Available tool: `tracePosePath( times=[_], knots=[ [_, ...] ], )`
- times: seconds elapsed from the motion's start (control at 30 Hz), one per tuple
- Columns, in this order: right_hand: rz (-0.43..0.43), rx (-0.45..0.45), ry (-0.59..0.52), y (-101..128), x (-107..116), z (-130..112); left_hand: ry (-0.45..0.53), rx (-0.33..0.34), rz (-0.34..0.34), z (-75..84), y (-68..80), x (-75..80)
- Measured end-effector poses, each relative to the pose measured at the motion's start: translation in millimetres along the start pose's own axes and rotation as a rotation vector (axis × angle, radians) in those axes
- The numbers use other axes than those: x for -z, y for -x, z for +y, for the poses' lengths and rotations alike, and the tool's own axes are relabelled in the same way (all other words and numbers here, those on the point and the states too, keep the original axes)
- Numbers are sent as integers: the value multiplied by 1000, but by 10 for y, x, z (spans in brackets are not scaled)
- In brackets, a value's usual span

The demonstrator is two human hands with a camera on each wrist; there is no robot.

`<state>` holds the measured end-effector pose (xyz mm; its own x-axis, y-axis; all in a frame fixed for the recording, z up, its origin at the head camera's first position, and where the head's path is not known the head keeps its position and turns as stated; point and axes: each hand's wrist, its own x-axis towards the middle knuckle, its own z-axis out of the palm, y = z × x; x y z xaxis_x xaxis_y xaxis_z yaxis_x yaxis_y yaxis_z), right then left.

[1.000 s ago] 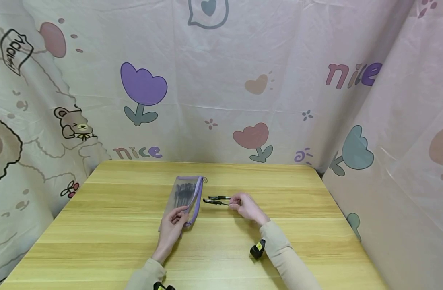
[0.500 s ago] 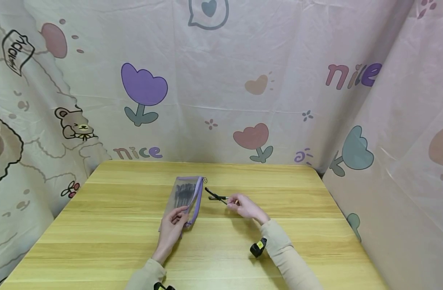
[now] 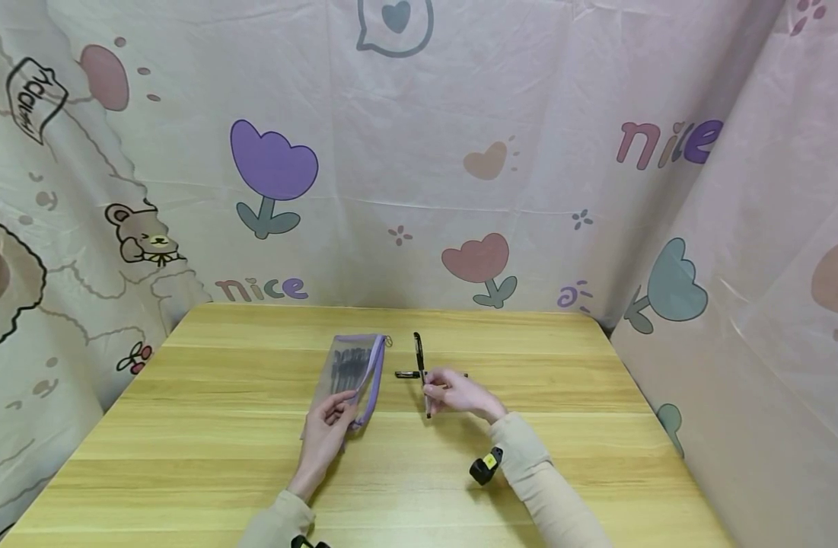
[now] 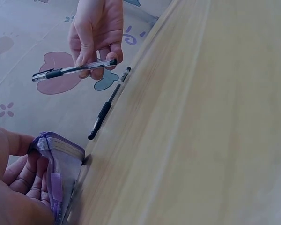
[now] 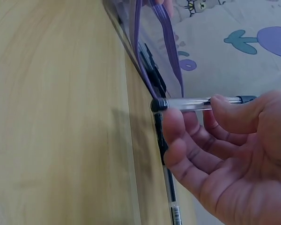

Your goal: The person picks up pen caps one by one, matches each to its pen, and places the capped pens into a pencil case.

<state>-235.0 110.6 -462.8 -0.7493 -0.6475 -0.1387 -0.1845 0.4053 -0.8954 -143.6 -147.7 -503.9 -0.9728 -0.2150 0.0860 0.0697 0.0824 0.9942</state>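
A mesh pencil pouch with purple zip trim (image 3: 373,392) lies left of centre on the table, its zipped side parted. My left hand (image 3: 326,426) pinches the pouch's near edge between thumb and fingers, lifting it in the left wrist view. Several dark pens (image 5: 151,68) show through the mesh. Right of the pouch, my right hand (image 3: 460,392) holds a black gel pen (image 4: 75,69) between thumb and fingers, above the table. In the head view this pen points away from me. Below it, a second black pen (image 3: 406,374) lies crosswise on the table, partly hidden by the hand.
The wooden table (image 3: 186,457) ends at a printed cloth backdrop (image 3: 391,175) at the back and sides. A black wrist camera with a yellow label (image 3: 485,466) sits by the right cuff; another (image 3: 309,542) shows at the left cuff.
The pen in my right hand has swung from pointing left at the pouch to pointing away from me. The left hand and pouch have stayed put, as has the pen on the table.
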Motion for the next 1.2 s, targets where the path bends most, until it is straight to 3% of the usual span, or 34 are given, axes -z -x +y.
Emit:
tracePosePath(
  times=[0.23, 0.37, 0.53, 0.8, 1.2],
  knots=[
    [-60, 25, -102, -49, -29, 5, -9, 3, -2, 9, 9, -1],
    [-74, 6, -222, -82, -57, 16, 3, 10, 4, 9, 6, -11],
    [-23, -43, -356, -139, -106, 27, 8, 13, 4, 6, 9, -13],
    [38, -86, -421, -252, -163, 19, 7, 7, -6, 5, 16, -6],
    [88, -212, -604, -532, -328, -23, 3, 3, -20, 13, 33, -18]
  ],
)
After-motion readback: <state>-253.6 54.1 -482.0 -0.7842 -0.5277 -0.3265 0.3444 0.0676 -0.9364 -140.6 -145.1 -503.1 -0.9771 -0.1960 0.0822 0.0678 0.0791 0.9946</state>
